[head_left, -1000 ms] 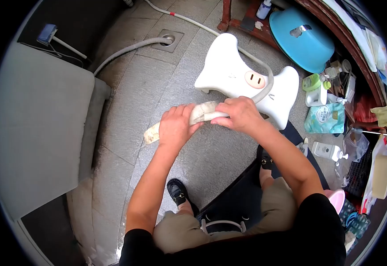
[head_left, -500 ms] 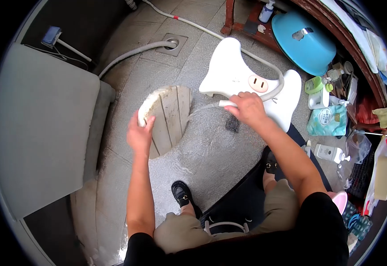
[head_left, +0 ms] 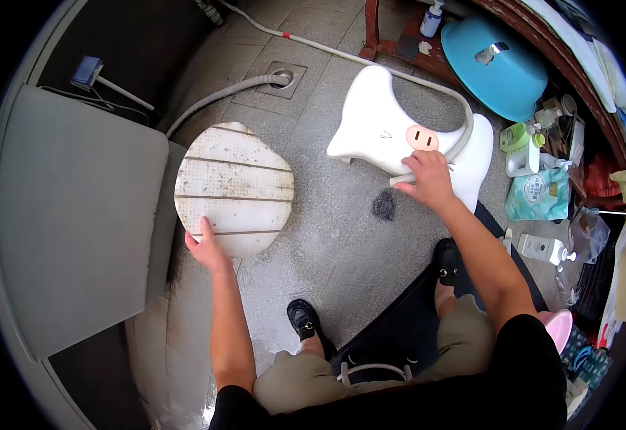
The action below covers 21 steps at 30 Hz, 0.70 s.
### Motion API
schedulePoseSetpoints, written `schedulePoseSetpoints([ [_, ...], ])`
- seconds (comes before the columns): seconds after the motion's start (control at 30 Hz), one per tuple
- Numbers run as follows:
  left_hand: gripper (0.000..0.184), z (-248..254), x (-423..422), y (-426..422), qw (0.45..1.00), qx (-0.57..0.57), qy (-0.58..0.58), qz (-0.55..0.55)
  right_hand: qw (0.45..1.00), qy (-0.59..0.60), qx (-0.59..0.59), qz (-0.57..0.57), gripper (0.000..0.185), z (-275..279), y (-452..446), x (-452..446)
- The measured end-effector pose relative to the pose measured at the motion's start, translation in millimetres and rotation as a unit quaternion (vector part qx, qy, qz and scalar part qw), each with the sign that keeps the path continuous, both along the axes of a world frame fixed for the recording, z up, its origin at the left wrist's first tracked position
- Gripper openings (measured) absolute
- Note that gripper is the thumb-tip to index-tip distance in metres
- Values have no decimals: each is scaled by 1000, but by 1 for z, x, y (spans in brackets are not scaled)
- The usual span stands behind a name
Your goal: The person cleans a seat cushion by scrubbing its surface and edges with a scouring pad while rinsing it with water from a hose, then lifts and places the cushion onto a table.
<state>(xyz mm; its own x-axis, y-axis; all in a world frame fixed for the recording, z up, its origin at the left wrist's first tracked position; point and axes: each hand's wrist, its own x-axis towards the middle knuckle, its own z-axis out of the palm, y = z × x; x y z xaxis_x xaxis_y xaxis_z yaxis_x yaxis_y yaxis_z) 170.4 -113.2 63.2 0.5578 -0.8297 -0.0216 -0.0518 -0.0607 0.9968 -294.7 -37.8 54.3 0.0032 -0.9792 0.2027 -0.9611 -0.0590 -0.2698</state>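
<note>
My left hand (head_left: 208,248) grips the lower left edge of a round, pale board (head_left: 235,180) with dark grooves and stains, its flat face turned up to me. The thumb lies on that face. My right hand (head_left: 430,179) is closed around the end of a pale hose (head_left: 463,136), whose tip points left. Beneath the hose and beside my right hand is a white stool (head_left: 377,118) with a pink snout shape. A dark scouring pad (head_left: 383,206) lies on the wet floor just below the hose tip.
A floor drain (head_left: 284,77) with a grey hose is at the top. A grey panel (head_left: 83,215) stands at the left. On the right are a blue basin (head_left: 492,72), bottles (head_left: 540,248), a green pouch (head_left: 539,193) and a pink container (head_left: 558,328). Black shoes (head_left: 304,319) stand below.
The board has turned from a steep tilt to face upward, and my left hand is now at its lower left edge. My right hand and the hose tip have shifted right; the water stream no longer shows.
</note>
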Motion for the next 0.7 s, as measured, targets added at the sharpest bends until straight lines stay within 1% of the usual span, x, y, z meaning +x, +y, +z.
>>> schedulePoseSetpoints([
  [0.03, 55, 7, -5, -2, 1000, -12, -23, -11, 999, 3, 30, -11, 59, 3, -1, 1],
  [0.1, 53, 19, -21, -2, 996, -30, -78, -14, 999, -18, -5, -33, 67, 9, -4, 7],
  [0.17, 54, 30, -33, -3, 993, -59, -89, -49, 996, -74, 31, -28, 79, 26, -10, 13],
  [0.2, 55, 30, -35, -4, 990, -75, -103, -67, 997, -81, 8, -19, 87, 26, -14, 18],
  [0.27, 57, 32, -36, -4, 984, -99, -113, -93, 988, -152, 28, -6, 101, 44, -19, 26],
  [0.3, 59, 34, -36, -3, 969, -135, -169, -117, 985, -170, 8, -4, 107, 47, -20, 30],
  [0.33, 62, 39, -38, -3, 949, -173, -225, -140, 984, -179, -8, -6, 109, 53, -21, 33],
  [0.37, 62, 47, -41, -4, 947, -182, -220, -147, 982, -187, -26, -6, 111, 60, -22, 34],
  [0.4, 64, 59, -45, -4, 897, -233, -312, -209, 980, -187, -60, 19, 113, 65, -23, 33],
  [0.43, 67, 68, -50, -5, 832, -280, -399, -263, 977, -185, -93, 46, 115, 70, -25, 31],
  [0.47, 69, 72, -58, -6, 834, -284, -376, -288, 974, -177, -114, 79, 116, 77, -27, 31],
  [0.5, 67, 81, -67, -6, 812, -294, -393, -315, 971, -180, -110, 111, 116, 84, -28, 31],
  [0.57, 67, 89, -79, -6, 786, -302, -391, -372, 961, -171, -139, 166, 112, 92, -29, 36],
  [0.6, 67, 90, -82, -6, 785, -309, -391, -369, 961, -167, -145, 167, 112, 94, -29, 36],
  [0.63, 66, 91, -83, -6, 791, -298, -384, -372, 957, -224, -47, 179, 101, 95, -29, 36],
  [0.67, 66, 91, -84, -6, 797, -287, -376, -375, 940, -278, 54, 190, 90, 95, -29, 36],
  [0.7, 66, 91, -82, -9, 797, -289, -377, -373, 940, -277, 51, 192, 90, 90, -30, 35],
])
